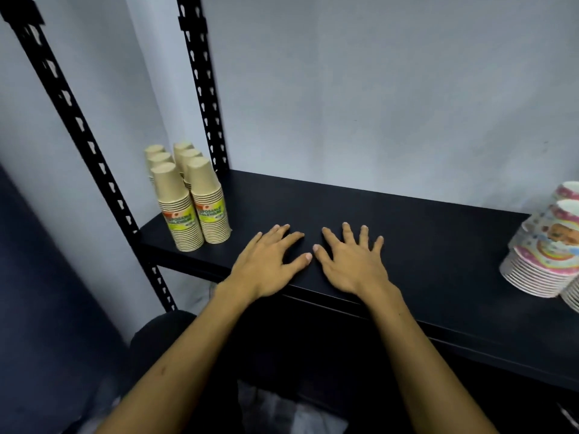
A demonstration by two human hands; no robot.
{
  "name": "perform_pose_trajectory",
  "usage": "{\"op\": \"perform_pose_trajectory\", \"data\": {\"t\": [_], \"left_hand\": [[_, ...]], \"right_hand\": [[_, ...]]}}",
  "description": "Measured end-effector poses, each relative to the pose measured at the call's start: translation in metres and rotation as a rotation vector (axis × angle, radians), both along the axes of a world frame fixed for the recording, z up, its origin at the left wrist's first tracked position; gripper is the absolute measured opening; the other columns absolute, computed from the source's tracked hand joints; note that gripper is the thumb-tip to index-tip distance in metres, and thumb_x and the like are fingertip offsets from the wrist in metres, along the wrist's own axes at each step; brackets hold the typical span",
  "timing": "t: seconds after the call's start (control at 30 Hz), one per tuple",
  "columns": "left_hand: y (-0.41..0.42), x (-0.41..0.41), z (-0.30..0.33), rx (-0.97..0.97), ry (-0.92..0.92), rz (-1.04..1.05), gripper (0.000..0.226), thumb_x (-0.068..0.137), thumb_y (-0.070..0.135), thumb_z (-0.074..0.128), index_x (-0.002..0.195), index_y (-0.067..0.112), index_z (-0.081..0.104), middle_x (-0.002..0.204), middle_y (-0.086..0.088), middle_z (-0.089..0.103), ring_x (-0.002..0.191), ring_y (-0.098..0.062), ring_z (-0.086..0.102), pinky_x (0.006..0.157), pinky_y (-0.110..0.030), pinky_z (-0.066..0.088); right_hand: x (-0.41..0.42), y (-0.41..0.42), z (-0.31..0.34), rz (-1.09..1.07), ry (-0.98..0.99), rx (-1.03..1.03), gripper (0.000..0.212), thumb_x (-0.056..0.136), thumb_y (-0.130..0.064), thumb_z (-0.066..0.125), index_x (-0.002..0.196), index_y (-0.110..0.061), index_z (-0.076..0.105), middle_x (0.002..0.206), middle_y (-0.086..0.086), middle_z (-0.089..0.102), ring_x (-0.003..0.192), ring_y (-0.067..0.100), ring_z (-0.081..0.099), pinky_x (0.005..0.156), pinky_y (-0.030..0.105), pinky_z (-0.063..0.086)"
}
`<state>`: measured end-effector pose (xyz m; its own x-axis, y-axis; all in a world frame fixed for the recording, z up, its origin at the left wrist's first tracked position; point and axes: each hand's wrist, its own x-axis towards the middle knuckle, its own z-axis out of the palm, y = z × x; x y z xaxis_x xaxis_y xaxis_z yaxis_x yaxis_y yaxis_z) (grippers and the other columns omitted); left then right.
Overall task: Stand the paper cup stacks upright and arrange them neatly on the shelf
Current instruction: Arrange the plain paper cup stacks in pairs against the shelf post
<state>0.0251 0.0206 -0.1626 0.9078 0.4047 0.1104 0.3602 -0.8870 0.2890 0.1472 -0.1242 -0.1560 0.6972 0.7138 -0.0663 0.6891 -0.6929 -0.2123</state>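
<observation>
The black metal shelf board [407,220] lies bare across its wide middle, open from front edge to the pale back wall [376,89]. At the left end, upright stacks of tan paper cups [194,202] crowd the corner beside the black slotted upright post [203,89]. At the right end, stacks of pink patterned paper bowls [545,255] block the way.
</observation>
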Motion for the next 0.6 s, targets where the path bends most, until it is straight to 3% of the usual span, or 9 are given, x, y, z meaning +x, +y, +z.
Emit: {"op": "perform_pose_trajectory", "data": {"t": [0.23,0.3,0.37,0.43,0.5,0.6], "left_hand": [[-0.011,-0.009,-0.016,0.053,-0.219,0.11,0.056,0.101,0.053,0.039,0.151,0.029,0.045,0.162,0.006,0.036,0.152,-0.008,0.023,0.126,-0.031,0.013],[-0.009,-0.015,-0.011,0.028,-0.283,0.109,0.053,0.098,0.051,0.049,0.144,0.024,0.053,0.154,0.005,0.048,0.145,-0.01,0.037,0.121,-0.031,0.029],[-0.01,-0.022,0.001,0.081,-0.358,0.091,0.052,0.093,0.048,0.059,0.138,0.022,0.057,0.143,0.005,0.056,0.133,-0.012,0.049,0.106,-0.032,0.047],[-0.006,-0.028,0.016,0.164,-0.46,0.075,0.052,0.089,0.042,0.065,0.135,0.019,0.059,0.138,0.002,0.059,0.127,-0.016,0.053,0.097,-0.035,0.053],[0.004,-0.036,0.034,0.229,-0.552,0.092,0.048,0.089,0.035,0.067,0.132,0.014,0.061,0.139,-0.003,0.057,0.127,-0.02,0.052,0.1,-0.037,0.051],[0.031,-0.053,0.063,0.321,-0.686,0.213,0.046,0.089,0.032,0.071,0.129,0.011,0.061,0.141,-0.009,0.052,0.128,-0.025,0.049,0.101,-0.039,0.048]], "right_hand": [[-0.004,-0.001,-0.001,-0.009,-0.02,0.053,0.065,0.102,-0.062,0.021,0.16,-0.033,0.018,0.17,0.01,0.009,0.155,0.041,-0.002,0.123,0.062,0.001],[-0.002,0.002,0.005,-0.016,0.021,0.041,0.062,0.102,-0.06,0.027,0.158,-0.033,0.023,0.169,0.01,0.012,0.155,0.041,0.001,0.121,0.063,0.003],[0.001,0.011,0.014,0.018,0.063,0.08,0.06,0.102,-0.056,0.039,0.155,-0.032,0.031,0.166,0.009,0.023,0.154,0.038,0.012,0.121,0.062,0.01],[0.001,0.032,0.025,0.093,0.138,0.215,0.058,0.099,-0.051,0.051,0.152,-0.029,0.039,0.157,0.004,0.042,0.147,0.03,0.033,0.12,0.056,0.023],[-0.005,0.061,0.036,0.167,0.265,0.416,0.054,0.097,-0.046,0.058,0.146,-0.027,0.047,0.145,0.001,0.056,0.136,0.023,0.049,0.114,0.047,0.036],[-0.023,0.106,0.051,0.258,0.417,0.659,0.052,0.092,-0.042,0.068,0.14,-0.026,0.054,0.126,-0.003,0.065,0.122,0.015,0.059,0.102,0.03,0.047]]}}
